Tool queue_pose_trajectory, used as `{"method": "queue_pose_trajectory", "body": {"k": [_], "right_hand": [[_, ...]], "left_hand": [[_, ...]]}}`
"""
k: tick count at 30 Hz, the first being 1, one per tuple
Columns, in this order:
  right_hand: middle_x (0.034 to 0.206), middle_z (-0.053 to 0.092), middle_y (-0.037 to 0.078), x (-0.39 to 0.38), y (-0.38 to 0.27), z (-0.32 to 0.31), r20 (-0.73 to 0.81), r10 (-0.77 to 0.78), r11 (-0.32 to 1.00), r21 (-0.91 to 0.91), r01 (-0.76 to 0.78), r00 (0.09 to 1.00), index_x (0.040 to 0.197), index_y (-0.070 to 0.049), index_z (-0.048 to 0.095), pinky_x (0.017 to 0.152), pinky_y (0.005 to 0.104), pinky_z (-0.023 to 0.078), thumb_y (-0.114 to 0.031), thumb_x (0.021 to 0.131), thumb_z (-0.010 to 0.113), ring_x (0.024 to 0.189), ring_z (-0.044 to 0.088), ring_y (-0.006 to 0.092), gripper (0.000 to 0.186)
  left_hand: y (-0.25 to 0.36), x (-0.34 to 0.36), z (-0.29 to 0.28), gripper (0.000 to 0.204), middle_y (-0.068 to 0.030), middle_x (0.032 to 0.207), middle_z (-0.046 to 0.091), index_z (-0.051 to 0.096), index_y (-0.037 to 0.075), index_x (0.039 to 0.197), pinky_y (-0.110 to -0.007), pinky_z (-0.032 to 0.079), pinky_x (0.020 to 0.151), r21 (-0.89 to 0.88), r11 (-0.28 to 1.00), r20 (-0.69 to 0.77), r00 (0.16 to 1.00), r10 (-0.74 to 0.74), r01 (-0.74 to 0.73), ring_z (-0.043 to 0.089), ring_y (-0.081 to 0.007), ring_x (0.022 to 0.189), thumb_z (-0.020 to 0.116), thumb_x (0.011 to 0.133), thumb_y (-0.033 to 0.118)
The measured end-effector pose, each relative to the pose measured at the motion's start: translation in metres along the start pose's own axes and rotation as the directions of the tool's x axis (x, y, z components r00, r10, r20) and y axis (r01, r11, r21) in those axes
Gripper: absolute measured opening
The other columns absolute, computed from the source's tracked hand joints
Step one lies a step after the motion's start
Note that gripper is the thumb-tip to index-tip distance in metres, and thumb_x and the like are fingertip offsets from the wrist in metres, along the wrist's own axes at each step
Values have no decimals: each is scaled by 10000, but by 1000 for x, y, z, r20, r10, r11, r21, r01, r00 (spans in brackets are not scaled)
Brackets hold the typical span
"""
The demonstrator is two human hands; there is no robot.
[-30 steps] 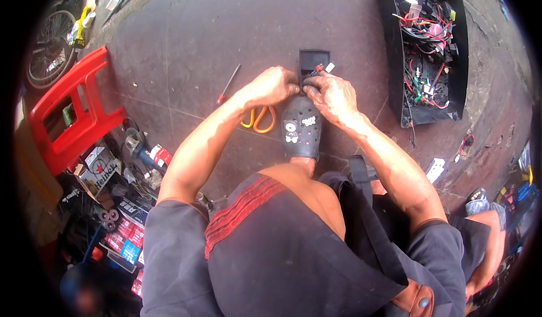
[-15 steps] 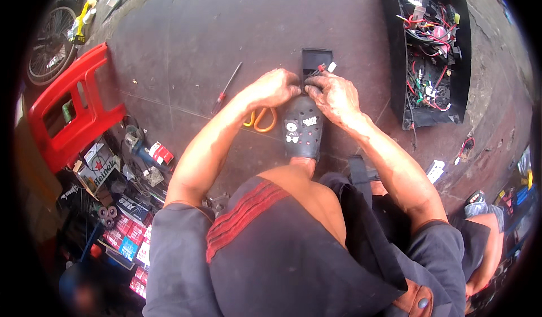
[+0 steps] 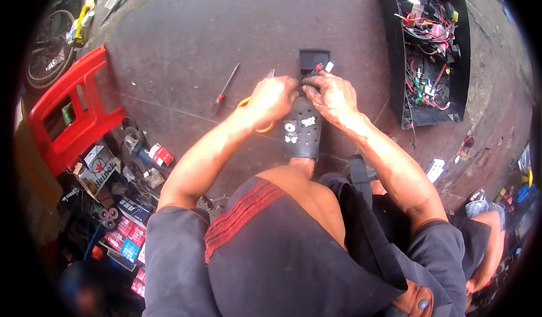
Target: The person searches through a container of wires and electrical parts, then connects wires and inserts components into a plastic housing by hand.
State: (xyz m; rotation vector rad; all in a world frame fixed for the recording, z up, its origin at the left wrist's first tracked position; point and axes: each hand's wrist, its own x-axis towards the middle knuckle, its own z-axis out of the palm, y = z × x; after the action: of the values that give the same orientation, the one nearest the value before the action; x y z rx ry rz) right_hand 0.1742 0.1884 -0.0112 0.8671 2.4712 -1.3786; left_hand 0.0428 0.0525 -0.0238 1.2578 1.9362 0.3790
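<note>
My left hand (image 3: pixel 275 97) and my right hand (image 3: pixel 334 95) meet just beyond the toe of a black clog (image 3: pixel 305 129) on my foot. Both are closed in a pinch. Out of the right fingers stick a small red connector and a white connector (image 3: pixel 329 67), on a cable mostly hidden by the hand. What the left fingertips pinch is too small to make out. Right beyond the hands lies an open black plastic case (image 3: pixel 314 57). Scissors with yellow-orange handles (image 3: pixel 265 128) lie partly under my left wrist. A screwdriver (image 3: pixel 226 89) with a red handle lies left of them.
A long black bin (image 3: pixel 395 63) of tangled wires and electrical parts stands at the far right. On the left are a red plastic frame (image 3: pixel 68 111), an angle grinder (image 3: pixel 135 146) and several boxes. Another person's bent leg (image 3: pixel 490 243) shows at the lower right.
My left hand has turned and shifted slightly left, covering more of the scissors' handles, while their blade tips now show beyond it. My right hand stays almost in place, still pinching the cable.
</note>
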Motion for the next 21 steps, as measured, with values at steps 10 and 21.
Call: {"method": "queue_pose_trajectory", "body": {"k": [10,21], "right_hand": [[1025,685,95,-1,-1,1,20,29,1000,-8,-28,999,1001,-128,729,837,431,517,-249,848,639,967,649,321,215],[1061,684,112,-1,1,2,-13,18,1000,-11,-18,1000,992,-119,735,841,439,518,-249,850,641,969,652,329,214]], "left_hand": [[3,17,-19,170,-224,789,655,652,-17,885,-454,510,701,-25,999,249,969,-15,21,658,-378,796,621,833,141],[-3,19,-36,244,-223,787,643,651,-44,968,-420,495,707,-282,948,286,956,-66,150,639,-358,758,597,889,180]]}}
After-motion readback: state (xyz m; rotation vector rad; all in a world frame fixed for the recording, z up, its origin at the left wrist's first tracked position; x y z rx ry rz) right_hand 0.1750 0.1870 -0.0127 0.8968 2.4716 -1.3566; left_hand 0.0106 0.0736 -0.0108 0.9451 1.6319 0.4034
